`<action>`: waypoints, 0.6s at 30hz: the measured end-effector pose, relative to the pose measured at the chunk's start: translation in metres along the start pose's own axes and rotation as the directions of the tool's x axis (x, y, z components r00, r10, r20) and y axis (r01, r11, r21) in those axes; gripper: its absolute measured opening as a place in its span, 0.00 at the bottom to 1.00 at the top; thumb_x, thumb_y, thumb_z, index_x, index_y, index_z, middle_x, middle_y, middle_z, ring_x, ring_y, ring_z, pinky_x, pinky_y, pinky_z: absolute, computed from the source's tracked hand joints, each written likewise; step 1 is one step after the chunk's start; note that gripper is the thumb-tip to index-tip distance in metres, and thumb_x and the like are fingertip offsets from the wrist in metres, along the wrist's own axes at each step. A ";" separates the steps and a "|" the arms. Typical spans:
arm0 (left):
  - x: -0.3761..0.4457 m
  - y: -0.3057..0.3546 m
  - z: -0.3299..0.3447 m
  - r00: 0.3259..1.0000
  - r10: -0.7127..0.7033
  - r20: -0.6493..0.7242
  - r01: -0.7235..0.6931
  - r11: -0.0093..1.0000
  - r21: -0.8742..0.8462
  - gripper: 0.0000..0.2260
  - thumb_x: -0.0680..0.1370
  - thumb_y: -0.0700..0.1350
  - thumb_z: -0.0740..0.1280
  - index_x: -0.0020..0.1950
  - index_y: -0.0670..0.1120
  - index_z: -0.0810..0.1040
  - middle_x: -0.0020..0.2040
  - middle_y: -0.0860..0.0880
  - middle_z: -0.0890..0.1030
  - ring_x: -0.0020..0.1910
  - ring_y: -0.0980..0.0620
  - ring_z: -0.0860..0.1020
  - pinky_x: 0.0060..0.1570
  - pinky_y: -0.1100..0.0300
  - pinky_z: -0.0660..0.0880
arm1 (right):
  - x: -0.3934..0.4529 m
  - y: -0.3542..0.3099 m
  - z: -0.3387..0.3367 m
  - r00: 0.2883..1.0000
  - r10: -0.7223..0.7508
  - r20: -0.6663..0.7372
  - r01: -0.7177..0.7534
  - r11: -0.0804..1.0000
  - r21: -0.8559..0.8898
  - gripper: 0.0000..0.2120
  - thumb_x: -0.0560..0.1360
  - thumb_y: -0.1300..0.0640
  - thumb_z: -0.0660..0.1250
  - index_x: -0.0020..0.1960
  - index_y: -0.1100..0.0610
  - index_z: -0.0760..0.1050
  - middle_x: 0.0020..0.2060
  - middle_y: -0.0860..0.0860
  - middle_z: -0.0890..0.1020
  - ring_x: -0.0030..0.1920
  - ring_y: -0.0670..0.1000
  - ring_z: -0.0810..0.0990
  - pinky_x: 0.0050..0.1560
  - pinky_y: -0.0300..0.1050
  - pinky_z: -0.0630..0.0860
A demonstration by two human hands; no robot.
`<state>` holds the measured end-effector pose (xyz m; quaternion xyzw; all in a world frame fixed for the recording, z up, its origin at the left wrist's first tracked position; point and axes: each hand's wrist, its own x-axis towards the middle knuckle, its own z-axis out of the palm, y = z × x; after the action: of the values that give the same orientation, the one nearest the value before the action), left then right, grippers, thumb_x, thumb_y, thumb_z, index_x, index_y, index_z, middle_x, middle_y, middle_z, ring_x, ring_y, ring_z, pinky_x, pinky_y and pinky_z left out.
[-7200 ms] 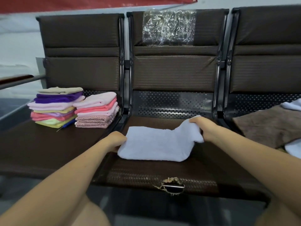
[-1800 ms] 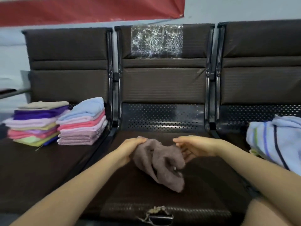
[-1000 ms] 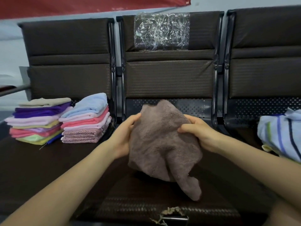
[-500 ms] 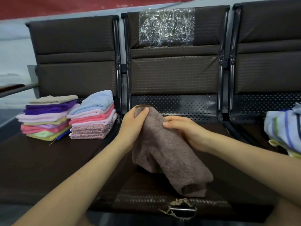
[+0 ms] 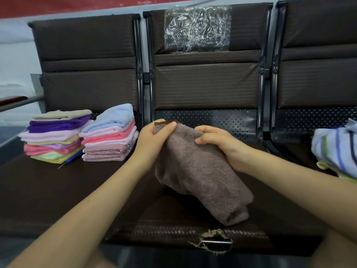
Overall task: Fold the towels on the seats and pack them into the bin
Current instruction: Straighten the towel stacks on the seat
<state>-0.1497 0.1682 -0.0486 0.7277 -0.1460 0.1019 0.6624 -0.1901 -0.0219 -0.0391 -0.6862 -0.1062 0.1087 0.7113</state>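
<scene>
The left hand (image 5: pixel 152 140) pinched the top corner of a brown towel (image 5: pixel 195 171), with the thumb lying across the dark hem and the fingers curled behind the cloth. The right hand (image 5: pixel 218 146) gripped the same towel just to the right, fingers curled over its upper edge and thumb tucked against the front. The two hands sat close together, almost touching, so the towel hung bunched between and below them. From the hands it draped down and toward the right, its lower rolled end resting on the middle seat (image 5: pixel 173 229) near the front edge. A torn spot (image 5: pixel 212 241) in the seat's front edge showed a metal bar just below that end of the towel.

On the left seat (image 5: pixel 38 190) stood two stacks of folded towels, side by side and touching. The nearer stack (image 5: pixel 110 140) was topped by a light blue towel over pink and patterned ones; the farther stack (image 5: pixel 55 136) carried a beige towel on top, then purple, pink, yellow and green layers. On the right seat lay a loose pile with a pale blue striped towel (image 5: pixel 336 151) uppermost. A crumpled sheet of clear plastic (image 5: pixel 197 28) was stuck to the backrest of the middle seat.
</scene>
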 end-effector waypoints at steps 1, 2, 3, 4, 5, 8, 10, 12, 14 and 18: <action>0.002 0.000 -0.003 0.999 -0.032 0.010 0.032 0.999 -0.034 0.15 0.67 0.57 0.73 0.46 0.48 0.83 0.53 0.45 0.82 0.56 0.49 0.79 0.63 0.49 0.72 | -0.001 -0.004 -0.004 1.000 0.002 0.000 -0.002 0.992 -0.124 0.14 0.69 0.60 0.71 0.54 0.60 0.77 0.46 0.53 0.82 0.46 0.52 0.81 0.48 0.42 0.78; 0.003 0.000 -0.005 0.998 -0.049 0.035 0.051 0.996 -0.071 0.16 0.65 0.57 0.73 0.45 0.48 0.83 0.53 0.43 0.82 0.57 0.46 0.79 0.64 0.48 0.72 | -0.004 -0.008 -0.009 1.000 0.019 0.017 -0.014 0.965 -0.262 0.12 0.71 0.60 0.72 0.54 0.58 0.78 0.46 0.52 0.83 0.46 0.51 0.83 0.49 0.42 0.79; 0.004 0.000 -0.008 0.997 -0.050 0.057 0.055 0.994 -0.095 0.14 0.66 0.55 0.73 0.45 0.47 0.83 0.51 0.43 0.82 0.55 0.46 0.80 0.61 0.49 0.73 | -0.007 -0.012 -0.017 0.998 0.051 0.035 -0.034 0.922 -0.387 0.11 0.73 0.60 0.72 0.54 0.58 0.78 0.48 0.51 0.84 0.47 0.50 0.84 0.51 0.42 0.79; 0.005 0.001 -0.010 0.996 -0.045 0.077 0.052 0.993 -0.101 0.11 0.68 0.52 0.73 0.43 0.47 0.83 0.47 0.44 0.82 0.51 0.48 0.80 0.58 0.52 0.73 | -0.011 -0.013 -0.025 0.995 0.092 0.048 -0.057 0.875 -0.480 0.11 0.73 0.59 0.72 0.55 0.57 0.79 0.49 0.50 0.85 0.49 0.50 0.84 0.51 0.42 0.80; 0.006 0.001 -0.013 0.995 -0.028 0.092 0.036 0.996 -0.082 0.07 0.71 0.49 0.73 0.43 0.46 0.82 0.44 0.46 0.81 0.47 0.51 0.79 0.54 0.55 0.73 | -0.014 -0.014 -0.034 0.989 0.133 0.063 -0.079 0.841 -0.535 0.11 0.73 0.58 0.72 0.55 0.57 0.80 0.49 0.50 0.85 0.49 0.49 0.84 0.51 0.42 0.80; 0.010 -0.003 -0.026 0.985 0.026 0.169 -0.063 0.974 0.217 0.03 0.76 0.44 0.70 0.45 0.45 0.79 0.41 0.52 0.80 0.42 0.61 0.77 0.48 0.64 0.72 | -0.024 -0.011 -0.053 0.986 0.158 0.058 -0.115 0.883 -0.455 0.08 0.71 0.58 0.72 0.50 0.56 0.82 0.47 0.50 0.86 0.50 0.49 0.84 0.50 0.39 0.78; 0.013 -0.005 -0.036 0.971 -0.057 0.231 -0.032 0.930 0.365 0.03 0.76 0.43 0.70 0.48 0.46 0.78 0.42 0.53 0.80 0.42 0.61 0.77 0.42 0.68 0.73 | -0.025 -0.009 -0.064 0.993 0.107 -0.044 -0.113 0.974 -0.197 0.14 0.68 0.58 0.71 0.53 0.59 0.81 0.51 0.54 0.85 0.53 0.53 0.83 0.54 0.45 0.78; 0.014 -0.005 -0.042 0.951 -0.164 0.261 0.051 0.918 0.392 0.06 0.76 0.39 0.68 0.52 0.45 0.77 0.43 0.50 0.80 0.42 0.57 0.78 0.37 0.68 0.73 | -0.024 -0.013 -0.069 0.988 0.063 -0.139 -0.059 0.998 0.033 0.18 0.70 0.59 0.69 0.59 0.61 0.78 0.54 0.56 0.84 0.56 0.55 0.82 0.55 0.47 0.80; 0.014 -0.002 -0.046 0.937 -0.234 0.260 0.114 0.907 0.405 0.10 0.75 0.38 0.68 0.56 0.44 0.77 0.48 0.49 0.81 0.44 0.56 0.79 0.38 0.69 0.74 | -0.025 -0.019 -0.069 0.978 0.038 -0.206 -0.007 0.989 0.149 0.18 0.72 0.58 0.67 0.61 0.63 0.76 0.55 0.57 0.83 0.56 0.56 0.82 0.52 0.46 0.81; 0.007 0.008 -0.056 0.926 -0.297 0.234 0.186 0.896 0.403 0.12 0.75 0.44 0.71 0.57 0.46 0.79 0.53 0.49 0.83 0.53 0.52 0.81 0.51 0.60 0.76 | -0.030 -0.032 -0.062 0.938 -0.044 -0.343 0.095 0.986 0.135 0.11 0.75 0.60 0.67 0.56 0.61 0.77 0.50 0.56 0.83 0.51 0.55 0.83 0.46 0.45 0.81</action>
<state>-0.1431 0.2227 -0.0332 0.8598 -0.1267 -0.0636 0.4906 -0.1999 -0.0912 -0.0099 -0.6354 0.0020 -0.0286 0.7717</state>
